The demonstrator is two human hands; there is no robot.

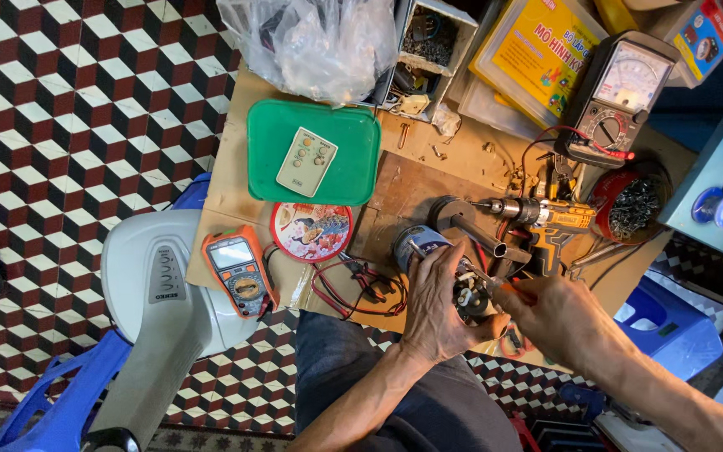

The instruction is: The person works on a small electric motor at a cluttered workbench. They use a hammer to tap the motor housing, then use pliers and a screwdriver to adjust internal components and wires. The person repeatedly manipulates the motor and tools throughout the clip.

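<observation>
My left hand (435, 301) grips a small electric motor (428, 251) with a blue-grey round casing, holding it over the front edge of the cardboard-covered bench (228, 192). My right hand (556, 316) comes in from the right and holds a thin tool with an orange handle (519, 291), its tip at the motor's open end (470, 295). What the tip touches is hidden between my hands.
A yellow cordless drill (546, 222) lies just behind my hands. An orange digital multimeter (240, 269), a round decorated lid (311, 231), red and black test leads (353, 289), a green tray (261, 163) with a white remote control, an analogue meter (621, 96) and a grey fan base (156, 289) surround them.
</observation>
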